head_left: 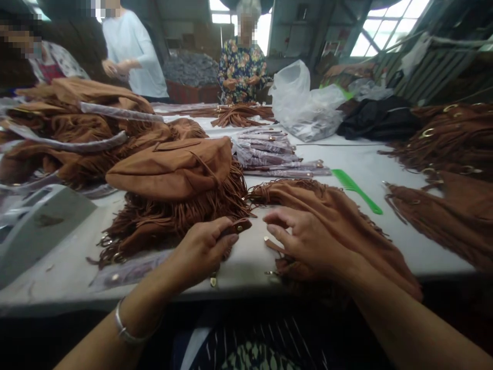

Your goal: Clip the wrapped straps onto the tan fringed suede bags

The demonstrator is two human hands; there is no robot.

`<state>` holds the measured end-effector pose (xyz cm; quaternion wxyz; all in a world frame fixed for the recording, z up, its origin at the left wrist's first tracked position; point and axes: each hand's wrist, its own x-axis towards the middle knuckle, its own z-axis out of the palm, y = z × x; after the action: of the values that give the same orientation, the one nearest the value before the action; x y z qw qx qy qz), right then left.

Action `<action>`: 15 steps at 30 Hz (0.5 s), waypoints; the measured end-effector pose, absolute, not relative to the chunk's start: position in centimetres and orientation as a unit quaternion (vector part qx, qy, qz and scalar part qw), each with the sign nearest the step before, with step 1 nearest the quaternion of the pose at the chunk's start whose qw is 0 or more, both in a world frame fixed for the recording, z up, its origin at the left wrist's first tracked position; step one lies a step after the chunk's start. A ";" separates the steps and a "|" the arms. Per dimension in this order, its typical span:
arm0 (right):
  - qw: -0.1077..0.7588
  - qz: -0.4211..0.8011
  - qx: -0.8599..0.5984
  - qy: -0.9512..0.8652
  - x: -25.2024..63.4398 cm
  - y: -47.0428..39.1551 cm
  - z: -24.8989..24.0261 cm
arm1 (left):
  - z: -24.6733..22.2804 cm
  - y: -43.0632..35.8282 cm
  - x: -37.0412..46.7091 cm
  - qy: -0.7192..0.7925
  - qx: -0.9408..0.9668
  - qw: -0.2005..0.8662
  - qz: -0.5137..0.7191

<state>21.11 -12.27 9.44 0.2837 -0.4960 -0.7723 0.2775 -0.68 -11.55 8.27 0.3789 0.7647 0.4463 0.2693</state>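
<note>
My left hand pinches a brown leather strap near its end, where a brass snap stud shows. Below that hand hangs a small gold clasp. Across from it, my right hand has its fingers curved and thumb apart, with no object visible between the tips. It rests over a brown fringed suede bag lying on the table. A narrow tan strap end pokes out under the right thumb. Left of the hands, another fringed bag lies folded on more fringe.
A green comb lies right of the bag. Behind are plastic-wrapped straps and a white plastic bag. Brown bags pile at left and right. A grey bin stands at left. Several people are across the table.
</note>
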 end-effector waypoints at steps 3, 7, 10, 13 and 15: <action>0.213 0.181 -0.500 -0.820 22.8 -15.0 7.6 | 5.6 -12.4 -0.5 0.463 0.766 0.372 0.245; 0.147 0.123 -0.502 -0.843 23.7 -18.1 5.2 | 2.8 -13.4 0.5 0.476 0.717 0.429 0.276; 0.152 0.112 -0.534 -0.824 23.9 -18.1 4.3 | 2.1 -13.5 1.3 0.488 0.663 0.486 0.294; 0.163 0.240 -0.541 -0.789 24.7 -16.0 4.8 | 2.6 -12.8 2.1 0.485 0.618 0.552 0.279; 0.174 0.383 -0.522 -0.741 25.5 -13.9 5.7 | 3.5 -11.9 2.7 0.470 0.604 0.578 0.284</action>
<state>25.51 -13.86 5.69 0.1742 -0.5224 -0.7415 0.3834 2.73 -11.90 3.49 0.5778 0.6043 0.4695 0.2837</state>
